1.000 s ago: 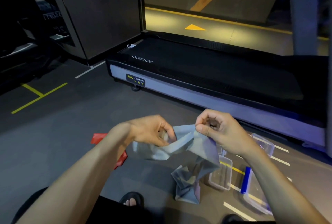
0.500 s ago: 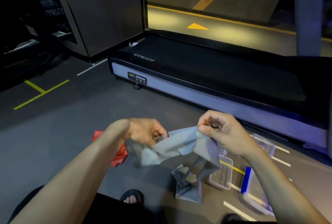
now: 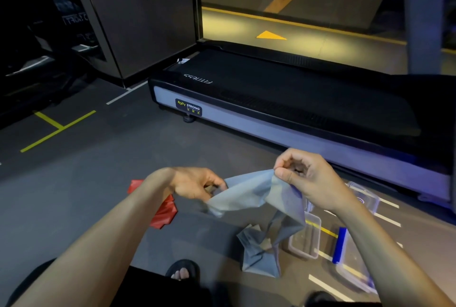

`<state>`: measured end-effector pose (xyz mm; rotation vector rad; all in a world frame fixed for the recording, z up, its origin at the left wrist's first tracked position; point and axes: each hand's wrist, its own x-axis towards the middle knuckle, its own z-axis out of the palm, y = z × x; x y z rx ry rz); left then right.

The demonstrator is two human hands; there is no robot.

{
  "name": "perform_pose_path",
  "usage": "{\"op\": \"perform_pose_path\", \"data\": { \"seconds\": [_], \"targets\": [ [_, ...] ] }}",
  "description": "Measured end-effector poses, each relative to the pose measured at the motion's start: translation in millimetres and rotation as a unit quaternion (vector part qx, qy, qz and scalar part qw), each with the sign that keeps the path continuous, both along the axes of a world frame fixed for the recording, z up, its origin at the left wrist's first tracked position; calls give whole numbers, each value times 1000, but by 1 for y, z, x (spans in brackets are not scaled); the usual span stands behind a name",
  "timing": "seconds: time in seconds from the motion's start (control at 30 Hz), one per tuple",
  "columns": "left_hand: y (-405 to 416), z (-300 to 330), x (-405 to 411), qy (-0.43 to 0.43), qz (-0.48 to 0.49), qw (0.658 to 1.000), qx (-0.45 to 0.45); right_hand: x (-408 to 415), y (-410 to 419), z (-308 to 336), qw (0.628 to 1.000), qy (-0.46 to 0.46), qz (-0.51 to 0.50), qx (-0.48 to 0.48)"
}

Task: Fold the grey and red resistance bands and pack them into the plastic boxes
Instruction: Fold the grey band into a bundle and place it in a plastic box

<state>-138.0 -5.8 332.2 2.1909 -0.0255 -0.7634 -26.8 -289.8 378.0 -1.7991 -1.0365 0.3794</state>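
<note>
I hold the grey resistance band [image 3: 249, 195] stretched between both hands above the floor. My left hand [image 3: 197, 184] grips its left end with curled fingers. Between thumb and fingers, my right hand [image 3: 303, 176] pinches the band's upper edge. The rest of the band hangs down and lies crumpled on the floor. The red resistance band [image 3: 165, 213] lies on the floor, partly hidden behind my left forearm. A clear plastic box [image 3: 306, 240] stands open on the floor right of the grey band.
A second clear box [image 3: 362, 195] sits behind my right wrist, and a blue-edged lid or box [image 3: 350, 264] lies under my right forearm. A treadmill [image 3: 283, 102] stretches across the floor ahead. My sandalled foot [image 3: 182, 272] is at the bottom.
My left hand has slid left along the grey band, drawing it wider between the hands. My right hand keeps its pinch in about the same place.
</note>
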Motion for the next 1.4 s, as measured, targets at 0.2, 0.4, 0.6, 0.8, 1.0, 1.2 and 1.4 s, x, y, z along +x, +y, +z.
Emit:
{"op": "perform_pose_path", "data": {
  "seconds": [0.2, 0.4, 0.6, 0.8, 1.0, 1.2, 1.4],
  "targets": [
    [-4, -3, -4, 47, 43, 997, -53, 4, 1, -5, 999, -18, -27, -12],
    [6, -6, -4, -8, 80, 996, -28, 8, -2, -6, 997, -38, -58, -16],
    [9, -15, -6, 31, 67, 994, -76, 6, -2, -7, 997, -45, -54, -24],
    [8, -17, -8, 36, 85, 991, -93, 10, -4, -7, 995, -44, -89, -15],
    [10, -15, -12, 21, 134, 985, -108, 13, -6, -11, 991, -48, -115, -39],
    [13, -16, -13, 48, 163, 974, -150, 14, -6, -17, 989, -64, -120, -60],
    [20, -19, -19, 73, 166, 957, -225, 16, -8, -19, 987, -60, -137, -65]
  ]
}}
